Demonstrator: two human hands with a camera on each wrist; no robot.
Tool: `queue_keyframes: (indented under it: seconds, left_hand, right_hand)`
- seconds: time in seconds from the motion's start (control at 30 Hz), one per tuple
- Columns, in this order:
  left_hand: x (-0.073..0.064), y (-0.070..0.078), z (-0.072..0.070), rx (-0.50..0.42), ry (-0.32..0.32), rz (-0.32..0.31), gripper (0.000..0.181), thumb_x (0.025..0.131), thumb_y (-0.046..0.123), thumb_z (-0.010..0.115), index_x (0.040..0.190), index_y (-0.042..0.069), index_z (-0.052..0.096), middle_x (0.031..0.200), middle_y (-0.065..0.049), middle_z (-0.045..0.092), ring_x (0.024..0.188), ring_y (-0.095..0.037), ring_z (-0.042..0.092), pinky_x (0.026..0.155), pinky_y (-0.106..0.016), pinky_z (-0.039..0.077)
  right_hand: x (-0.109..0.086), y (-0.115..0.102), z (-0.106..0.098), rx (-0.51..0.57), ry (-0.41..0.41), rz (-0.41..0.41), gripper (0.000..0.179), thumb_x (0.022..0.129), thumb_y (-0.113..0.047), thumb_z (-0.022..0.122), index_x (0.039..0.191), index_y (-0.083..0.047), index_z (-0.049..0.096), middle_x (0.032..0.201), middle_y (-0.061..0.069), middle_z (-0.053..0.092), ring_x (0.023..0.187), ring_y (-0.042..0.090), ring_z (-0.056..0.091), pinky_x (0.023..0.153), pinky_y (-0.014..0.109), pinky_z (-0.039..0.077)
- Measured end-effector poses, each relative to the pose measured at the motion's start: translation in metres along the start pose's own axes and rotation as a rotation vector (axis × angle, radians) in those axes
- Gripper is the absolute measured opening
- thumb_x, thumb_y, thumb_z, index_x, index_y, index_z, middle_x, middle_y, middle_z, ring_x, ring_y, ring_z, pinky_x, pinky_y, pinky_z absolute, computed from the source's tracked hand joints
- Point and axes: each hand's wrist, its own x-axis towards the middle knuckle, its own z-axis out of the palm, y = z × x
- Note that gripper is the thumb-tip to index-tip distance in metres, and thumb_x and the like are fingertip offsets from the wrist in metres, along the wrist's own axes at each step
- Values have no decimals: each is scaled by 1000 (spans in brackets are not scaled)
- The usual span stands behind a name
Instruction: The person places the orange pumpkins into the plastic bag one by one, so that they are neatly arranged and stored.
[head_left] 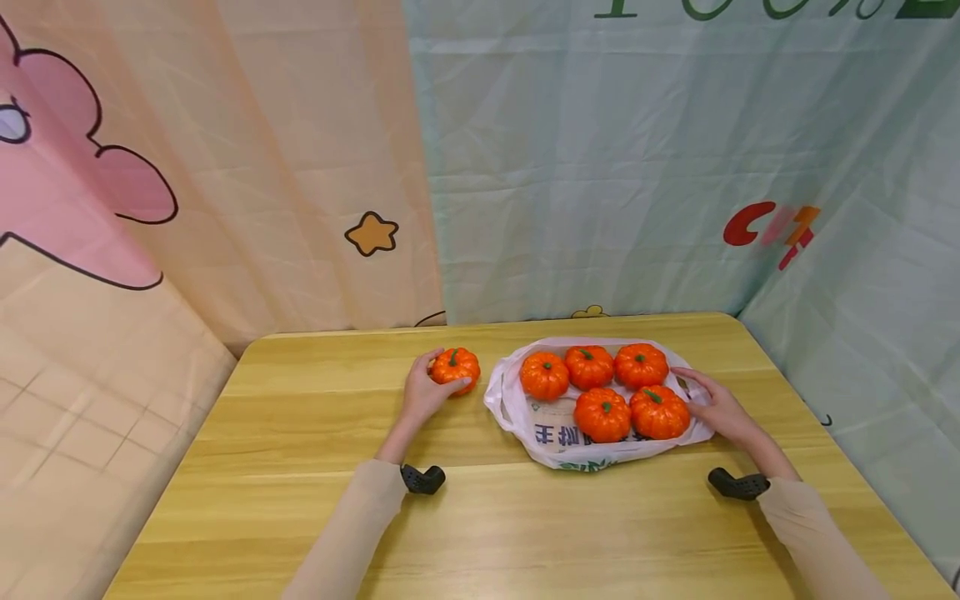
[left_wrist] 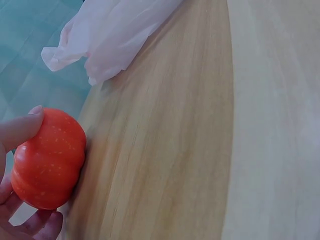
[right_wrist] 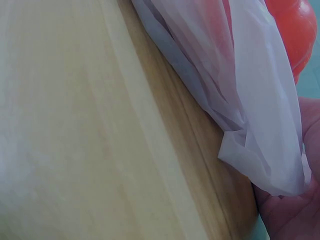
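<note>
Toward the back of the table, my left hand (head_left: 424, 392) grips a small orange pumpkin (head_left: 458, 367) with a green stem, thumb on one side and fingers on the other. The left wrist view shows the pumpkin's ribbed, speckled side (left_wrist: 50, 160) close above the wood. To its right lies a white plastic bag (head_left: 558, 454), mouth spread wide, with several similar pumpkins (head_left: 602, 415) inside. My right hand (head_left: 723, 410) rests at the bag's right edge, fingers extended and spread beside the nearest pumpkin (head_left: 660, 412). Folds of the bag (right_wrist: 265, 110) partly cover that hand in the right wrist view.
Everything stands on a light wooden table (head_left: 562, 533). Printed cloth curtains (head_left: 600, 167) hang behind its back edge and along both sides. Black wrist devices (head_left: 423, 480) sit at both cuffs.
</note>
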Motion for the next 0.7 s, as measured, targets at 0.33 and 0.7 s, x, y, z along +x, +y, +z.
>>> queue_keyframes:
  seconds: [0.33, 0.7]
  left_hand:
    - [-8, 0, 0, -28, 17, -7, 73, 70, 20, 85, 133, 3, 52, 132, -20, 52, 114, -35, 55, 98, -47, 49]
    - [-19, 5, 2, -39, 56, -12, 73, 68, 20, 87, 132, 3, 54, 131, -18, 54, 111, -33, 56, 97, -46, 50]
  right_hand:
    - [-2, 1, 0, -4, 1, -13, 53, 88, 7, 52, 139, 9, 37, 143, 31, 33, 141, 21, 21, 105, 73, 8]
    - [1, 0, 0, 1, -13, 11, 53, 90, 6, 52, 140, 11, 34, 143, 36, 28, 133, 54, 13, 104, 75, 6]
